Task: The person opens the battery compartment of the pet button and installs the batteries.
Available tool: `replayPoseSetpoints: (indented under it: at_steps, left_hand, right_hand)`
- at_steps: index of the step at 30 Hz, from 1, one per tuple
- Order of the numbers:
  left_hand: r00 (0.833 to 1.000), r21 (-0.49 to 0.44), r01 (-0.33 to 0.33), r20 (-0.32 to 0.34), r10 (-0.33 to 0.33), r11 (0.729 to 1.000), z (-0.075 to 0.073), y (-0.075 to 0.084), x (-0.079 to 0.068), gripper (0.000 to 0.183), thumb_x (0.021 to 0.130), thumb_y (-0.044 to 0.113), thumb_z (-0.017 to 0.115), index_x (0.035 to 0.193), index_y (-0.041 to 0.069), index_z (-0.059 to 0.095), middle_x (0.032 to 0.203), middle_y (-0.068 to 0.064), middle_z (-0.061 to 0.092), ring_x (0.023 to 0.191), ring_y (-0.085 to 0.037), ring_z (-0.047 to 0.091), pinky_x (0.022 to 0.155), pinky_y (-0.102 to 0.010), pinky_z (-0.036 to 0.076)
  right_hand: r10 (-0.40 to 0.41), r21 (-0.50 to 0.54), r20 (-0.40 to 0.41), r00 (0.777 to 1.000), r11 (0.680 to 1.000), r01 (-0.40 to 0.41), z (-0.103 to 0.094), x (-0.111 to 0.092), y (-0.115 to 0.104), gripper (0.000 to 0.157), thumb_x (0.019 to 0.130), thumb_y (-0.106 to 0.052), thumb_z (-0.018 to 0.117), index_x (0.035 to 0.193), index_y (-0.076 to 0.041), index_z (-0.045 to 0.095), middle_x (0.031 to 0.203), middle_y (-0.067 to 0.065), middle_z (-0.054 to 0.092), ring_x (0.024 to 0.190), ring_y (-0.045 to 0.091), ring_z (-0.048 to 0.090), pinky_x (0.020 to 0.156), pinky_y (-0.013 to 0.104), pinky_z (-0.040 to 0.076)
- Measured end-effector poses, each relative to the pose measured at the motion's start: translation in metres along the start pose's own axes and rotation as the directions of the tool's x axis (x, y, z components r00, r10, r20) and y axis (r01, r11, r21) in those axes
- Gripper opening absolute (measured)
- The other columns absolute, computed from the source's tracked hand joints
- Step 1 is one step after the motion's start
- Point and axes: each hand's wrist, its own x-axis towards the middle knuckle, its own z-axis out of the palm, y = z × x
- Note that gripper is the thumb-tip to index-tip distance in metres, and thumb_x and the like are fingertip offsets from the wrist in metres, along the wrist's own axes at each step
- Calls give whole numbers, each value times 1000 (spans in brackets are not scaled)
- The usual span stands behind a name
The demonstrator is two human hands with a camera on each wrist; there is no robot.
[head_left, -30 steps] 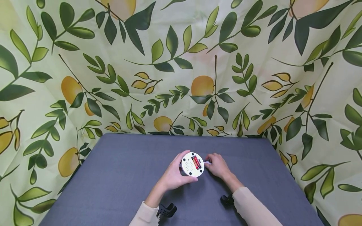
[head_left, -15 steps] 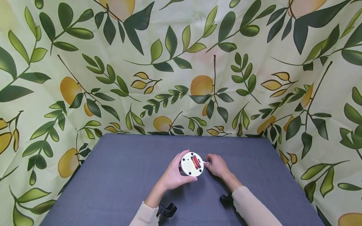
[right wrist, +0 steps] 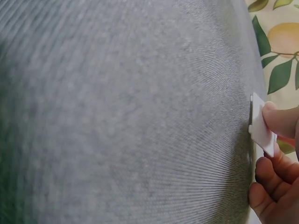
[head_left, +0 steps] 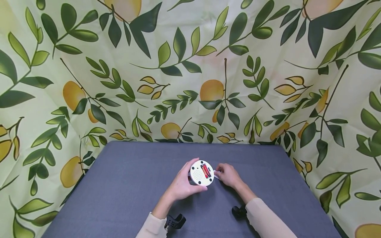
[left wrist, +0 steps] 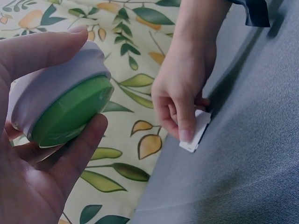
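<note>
My left hand (head_left: 182, 184) grips a round white device (head_left: 198, 178) by its sides, its underside turned towards the head camera. Red batteries (head_left: 205, 171) lie in its uncovered compartment, beside a speaker grille and several dark feet. In the left wrist view, the far side of the device shows a green dome (left wrist: 72, 112). Just to the right of it, my right hand (head_left: 228, 175) pinches a small white battery cover (left wrist: 196, 130) between thumb and fingers. Small tabs show along an edge of this cover in the right wrist view. Cover and device are apart.
A grey cloth-covered table (head_left: 134, 172) lies under both hands. Behind it and at the sides hangs a leaf-and-fruit patterned curtain (head_left: 184, 82). Black wrist straps (head_left: 175, 221) sit on both forearms.
The cover in my right hand has turned, so more of its white face shows in the head view. My left hand and the device have stayed nearly still.
</note>
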Motion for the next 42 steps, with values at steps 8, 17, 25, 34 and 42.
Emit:
replayPoseSetpoints:
  at_steps: [8,17,25,34,42]
  left_hand:
    - [1000,3,11,-11,-11,1000,0,-1,-1,99,70,31,95,153,25,41,134,5,54,118,-15,53,99,-40,43]
    - [1000,-3,12,-20,-12,1000,1,-2,0,100,68,32,95,153,26,42,133,6,55,117,-15,53,100,-40,42]
    - [999,-7,17,-26,-18,1000,1,-3,1,101,68,32,95,153,25,42,134,5,55,117,-16,53,100,-41,42]
    - [999,-1,22,-30,-22,1000,1,-2,1,100,68,32,95,153,24,42,136,4,55,119,-17,53,102,-46,40]
    - [999,2,26,-29,-26,1000,1,-3,2,100,69,29,95,153,24,42,135,4,55,119,-17,53,101,-46,41]
  right_hand:
    - [30,141,-33,999,990,-25,1,-2,3,11,90,-15,77,84,-11,69,63,-3,51,59,13,47,58,30,39]
    - [39,317,-65,997,948,-16,-4,-6,3,8,90,-10,75,85,-6,71,68,-2,57,62,12,50,59,28,40]
    - [78,453,-69,995,891,-38,-9,-9,-1,8,91,-9,75,88,-3,72,68,-1,55,62,12,50,58,25,41]
    - [126,544,-62,990,836,-72,-19,-14,-13,10,93,-8,74,93,1,71,71,3,56,59,14,50,53,25,43]
    - [122,576,-36,992,814,-80,-29,-17,-21,13,94,-10,73,97,2,70,72,4,56,59,15,50,54,25,44]
